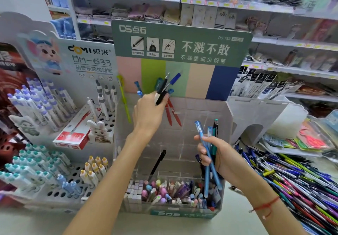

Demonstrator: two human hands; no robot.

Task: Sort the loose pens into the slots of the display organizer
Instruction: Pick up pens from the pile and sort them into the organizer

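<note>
right hand (213, 154), low right of frame, is gripping a bundle of blue pens (208, 154); left hand (148, 112) is pinching a black pen (161, 93), probably aiming for the clear organizer (226, 117)'s upper-centre slots.

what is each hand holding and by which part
The left hand grips a black-and-white pen near its lower end. The right hand holds a bunch of blue pens around their middles.
</note>
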